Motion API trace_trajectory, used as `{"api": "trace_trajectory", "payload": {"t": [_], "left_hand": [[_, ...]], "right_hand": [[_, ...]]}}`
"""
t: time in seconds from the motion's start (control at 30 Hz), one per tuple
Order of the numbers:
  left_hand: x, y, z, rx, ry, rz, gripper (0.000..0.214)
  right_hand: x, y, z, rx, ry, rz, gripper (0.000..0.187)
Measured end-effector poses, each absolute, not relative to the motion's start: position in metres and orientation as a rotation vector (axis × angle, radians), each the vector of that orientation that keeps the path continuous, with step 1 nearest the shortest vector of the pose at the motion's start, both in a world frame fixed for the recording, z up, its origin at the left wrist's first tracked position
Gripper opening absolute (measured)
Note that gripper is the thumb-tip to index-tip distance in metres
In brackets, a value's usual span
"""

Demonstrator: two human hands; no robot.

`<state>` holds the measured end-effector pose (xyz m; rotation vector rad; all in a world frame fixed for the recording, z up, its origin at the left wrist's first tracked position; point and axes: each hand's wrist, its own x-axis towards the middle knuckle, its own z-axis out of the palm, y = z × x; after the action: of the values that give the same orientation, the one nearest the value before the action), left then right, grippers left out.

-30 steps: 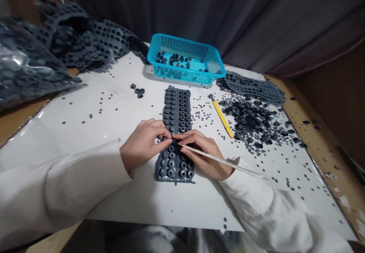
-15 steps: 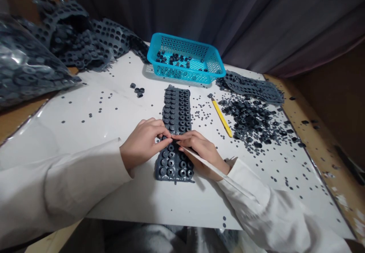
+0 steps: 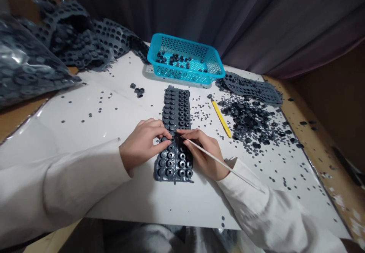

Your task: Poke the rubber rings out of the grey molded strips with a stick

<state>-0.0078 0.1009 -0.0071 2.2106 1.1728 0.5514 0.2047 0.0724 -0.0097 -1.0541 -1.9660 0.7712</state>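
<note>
A long dark grey rubber sheet (image 3: pixel 176 108) moulded with rows of small rings lies lengthwise in front of me on the white board (image 3: pixel 119 112). My left hand (image 3: pixel 144 143) rests on the sheet's left side, fingers curled and pinching at a ring near the middle. My right hand (image 3: pixel 203 151) sits on the sheet's right side, fingers closed on a thin white stick (image 3: pixel 225 165) whose tip points at the same spot. The stick's tail runs back over my right sleeve.
A turquoise basket (image 3: pixel 186 59) holding several loose black rings stands at the back. A yellow pencil (image 3: pixel 221 117) and a heap of loose rings (image 3: pixel 251 120) lie to the right, more punched sheets (image 3: pixel 82 40) at back left, a plastic bag (image 3: pixel 25 70) at far left.
My right hand has shifted slightly and the stick has tilted to a steeper slant. The left hand and the sheet have barely moved.
</note>
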Motion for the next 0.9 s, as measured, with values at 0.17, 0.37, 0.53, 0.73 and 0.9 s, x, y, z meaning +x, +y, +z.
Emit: {"api": "trace_trajectory", "payload": {"t": [0.17,0.37,0.53,0.73,0.9], "left_hand": [[-0.0096,0.0976,-0.004,2.187,1.158,0.638,0.013],[-0.0113,0.0935,-0.0014,2.271,1.118,0.723,0.005],[-0.0121,0.0919,-0.0026,2.291,1.145,0.684,0.003],[-0.0078,0.0956,-0.0057,2.225,1.213,0.712,0.011],[-0.0062,0.0989,-0.0087,2.226,1.204,0.67,0.015]], "right_hand": [[0.2084,0.0702,-0.0106,-1.142,-1.696,0.869,0.005],[0.2099,0.067,-0.0028,-0.986,-1.906,0.928,0.009],[0.2086,0.0671,-0.0014,-0.92,-2.003,0.902,0.011],[0.2055,0.068,-0.0017,-0.976,-1.98,0.883,0.007],[0.2016,0.0672,-0.0024,-0.993,-1.973,0.881,0.008]]}}
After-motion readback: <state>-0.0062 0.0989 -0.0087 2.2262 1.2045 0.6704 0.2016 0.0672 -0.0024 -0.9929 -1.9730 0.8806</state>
